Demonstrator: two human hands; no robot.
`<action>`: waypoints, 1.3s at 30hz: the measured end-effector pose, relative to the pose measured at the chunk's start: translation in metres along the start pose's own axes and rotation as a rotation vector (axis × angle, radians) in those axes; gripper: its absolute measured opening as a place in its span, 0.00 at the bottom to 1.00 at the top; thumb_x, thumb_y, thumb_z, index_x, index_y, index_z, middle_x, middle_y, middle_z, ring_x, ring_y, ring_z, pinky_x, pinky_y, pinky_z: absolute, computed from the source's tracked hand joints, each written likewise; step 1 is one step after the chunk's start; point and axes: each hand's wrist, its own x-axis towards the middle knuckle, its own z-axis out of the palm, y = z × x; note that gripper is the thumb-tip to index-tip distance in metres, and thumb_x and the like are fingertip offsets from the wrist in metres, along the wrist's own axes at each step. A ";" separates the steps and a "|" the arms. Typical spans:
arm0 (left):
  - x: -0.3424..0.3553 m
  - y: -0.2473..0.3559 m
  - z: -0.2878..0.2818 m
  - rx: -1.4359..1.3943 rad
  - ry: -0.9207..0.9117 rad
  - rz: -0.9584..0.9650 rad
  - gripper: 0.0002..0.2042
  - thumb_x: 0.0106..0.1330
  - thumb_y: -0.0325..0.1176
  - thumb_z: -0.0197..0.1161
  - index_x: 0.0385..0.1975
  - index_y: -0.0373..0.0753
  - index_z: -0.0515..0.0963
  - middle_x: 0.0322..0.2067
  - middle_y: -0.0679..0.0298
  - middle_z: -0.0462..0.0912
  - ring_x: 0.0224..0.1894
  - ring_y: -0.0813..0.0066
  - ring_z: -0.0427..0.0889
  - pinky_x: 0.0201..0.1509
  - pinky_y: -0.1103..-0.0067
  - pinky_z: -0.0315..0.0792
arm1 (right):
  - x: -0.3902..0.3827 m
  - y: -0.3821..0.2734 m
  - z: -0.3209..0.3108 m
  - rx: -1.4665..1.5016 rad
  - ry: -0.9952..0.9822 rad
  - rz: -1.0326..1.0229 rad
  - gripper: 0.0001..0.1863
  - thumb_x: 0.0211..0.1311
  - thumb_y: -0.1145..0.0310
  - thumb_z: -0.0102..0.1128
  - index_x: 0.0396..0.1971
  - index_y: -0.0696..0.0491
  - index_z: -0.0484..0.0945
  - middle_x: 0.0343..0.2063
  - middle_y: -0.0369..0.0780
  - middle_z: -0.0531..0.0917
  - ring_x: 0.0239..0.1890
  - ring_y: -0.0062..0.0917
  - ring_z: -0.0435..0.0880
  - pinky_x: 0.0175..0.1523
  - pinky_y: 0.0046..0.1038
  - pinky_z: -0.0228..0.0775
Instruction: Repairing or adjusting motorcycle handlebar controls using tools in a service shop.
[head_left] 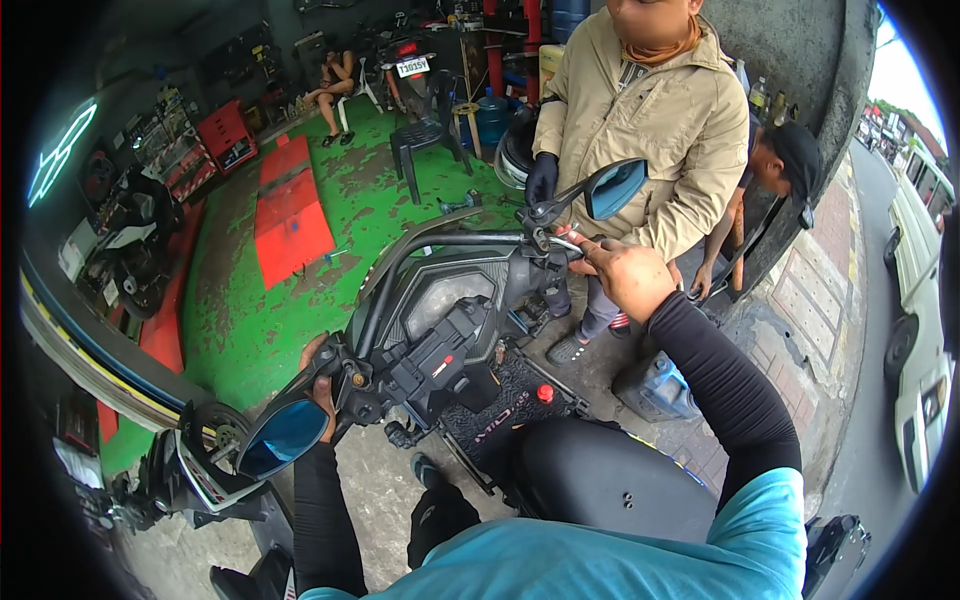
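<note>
One scooter (450, 355) stands at centre, its seat (600, 475) toward 5 o'clock. I record my left hand (323, 392) at 8 o'clock, wrapped around the handlebar (450, 239) end, partly behind a mirror (285, 440); my right hand (632, 278) at 3 o'clock, closed on the opposite end. A person in a tan jacket (650, 130) faces me at 1 o'clock.

left arm (325, 515) low, forward, black-sleeved; left hand (322, 392) curled, partly hidden. right arm (730, 385) bent, black-sleeved; right hand (635, 280) curled, back up.
</note>
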 end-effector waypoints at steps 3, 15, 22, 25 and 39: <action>-0.011 -0.004 -0.029 0.136 -0.089 0.007 0.33 0.63 0.53 0.66 0.60 0.33 0.71 0.55 0.55 0.77 0.58 0.67 0.75 0.65 0.70 0.65 | -0.004 0.002 0.006 -0.044 0.104 -0.007 0.18 0.67 0.63 0.53 0.54 0.51 0.76 0.25 0.43 0.79 0.28 0.36 0.83 0.32 0.38 0.73; 0.166 0.205 -0.033 0.537 -0.385 0.307 0.14 0.66 0.26 0.58 0.50 0.31 0.76 0.46 0.60 0.81 0.50 0.73 0.79 0.58 0.76 0.70 | -0.002 -0.005 -0.005 0.164 0.109 0.102 0.17 0.60 0.72 0.54 0.49 0.54 0.79 0.42 0.47 0.84 0.40 0.38 0.84 0.45 0.37 0.76; 0.217 0.197 0.222 0.906 -0.965 0.358 0.29 0.61 0.39 0.59 0.61 0.28 0.67 0.52 0.41 0.79 0.54 0.50 0.80 0.60 0.66 0.73 | 0.003 -0.008 0.009 0.391 0.193 0.109 0.12 0.61 0.69 0.55 0.42 0.56 0.81 0.32 0.51 0.84 0.36 0.45 0.84 0.42 0.43 0.76; 0.202 0.135 0.297 1.037 -1.058 0.179 0.33 0.57 0.44 0.61 0.56 0.22 0.68 0.49 0.37 0.79 0.53 0.47 0.80 0.57 0.66 0.74 | 0.000 -0.001 0.001 0.418 0.126 0.135 0.12 0.61 0.66 0.57 0.40 0.57 0.81 0.27 0.53 0.83 0.34 0.47 0.84 0.43 0.45 0.75; 0.200 0.068 0.284 0.649 -0.774 0.130 0.27 0.68 0.52 0.58 0.46 0.27 0.71 0.43 0.37 0.80 0.51 0.42 0.78 0.52 0.61 0.71 | 0.010 0.012 -0.019 1.287 -0.608 0.510 0.16 0.75 0.54 0.45 0.39 0.50 0.76 0.15 0.25 0.59 0.12 0.12 0.56 0.16 0.20 0.45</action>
